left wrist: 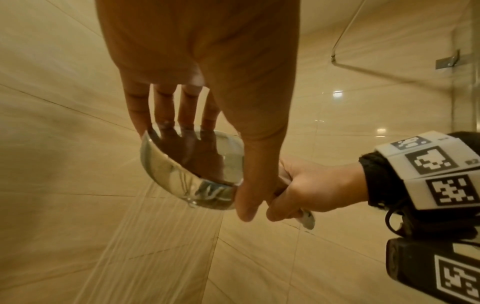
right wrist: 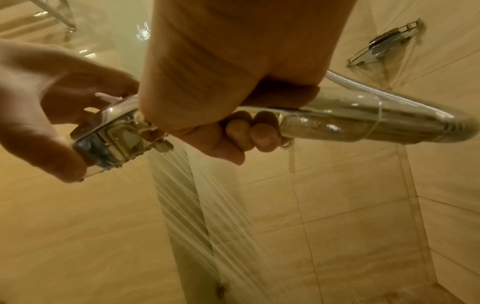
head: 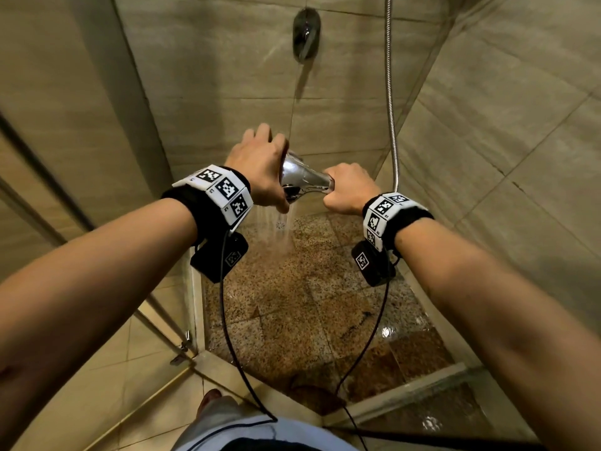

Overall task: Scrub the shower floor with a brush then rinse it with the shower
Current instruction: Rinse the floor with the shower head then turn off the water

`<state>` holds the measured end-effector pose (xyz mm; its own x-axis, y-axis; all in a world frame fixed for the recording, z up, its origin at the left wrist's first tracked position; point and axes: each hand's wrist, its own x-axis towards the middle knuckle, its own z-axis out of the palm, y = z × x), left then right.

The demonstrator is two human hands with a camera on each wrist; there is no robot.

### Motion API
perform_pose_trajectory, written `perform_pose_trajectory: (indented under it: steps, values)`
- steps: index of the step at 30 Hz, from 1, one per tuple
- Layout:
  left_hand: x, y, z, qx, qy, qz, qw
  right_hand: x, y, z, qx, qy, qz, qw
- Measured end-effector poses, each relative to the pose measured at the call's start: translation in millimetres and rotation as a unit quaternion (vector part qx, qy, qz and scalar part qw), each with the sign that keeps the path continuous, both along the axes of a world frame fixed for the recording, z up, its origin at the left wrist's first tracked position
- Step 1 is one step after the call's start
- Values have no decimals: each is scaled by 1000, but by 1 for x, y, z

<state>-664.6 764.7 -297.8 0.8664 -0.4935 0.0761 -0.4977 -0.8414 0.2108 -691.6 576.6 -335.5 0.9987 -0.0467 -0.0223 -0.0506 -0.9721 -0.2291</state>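
Wet floor [head: 292,304] under spray — right hand [head: 346,193] grips the showerhead [head: 300,177] handle, left hand [head: 260,170] cups its head. Risk: twisting it could throw water past the door sill — no brush visible.

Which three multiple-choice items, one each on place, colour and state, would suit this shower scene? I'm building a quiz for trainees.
1. Where does the right hand hold the shower head?
A. on its handle
B. on its spray face
C. on the hose

2. What colour is the shower floor?
A. plain white
B. speckled brown
C. blue

3. What state is the shower head in?
A. off
B. spraying water
C. hung on the wall

Answers: 1 A, its fingers wrap the handle while the left hand grips the head; 2 B, the wet stone shows brown specks; 3 B, streams fall from it.
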Motion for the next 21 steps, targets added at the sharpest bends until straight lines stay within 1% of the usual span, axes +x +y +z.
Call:
perform_pose_trajectory:
  steps: [5,8,11,16,21]
  values:
    - [-1,-5,3,-1,-37,-10,999,-2,-4,5,-17,-21,-8,1000]
    - [-2,-7,4,2,-40,-13,999,-3,-6,7,-18,-20,-6,1000]
    - [0,-8,6,3,-19,-16,1000,-4,-8,9,-18,-6,-7,1000]
    - [6,-7,12,18,43,-16,999,-7,-8,18,-3,24,-1,1000]
    - [13,1,15,28,59,-13,998,-8,1,22,28,39,14,999]
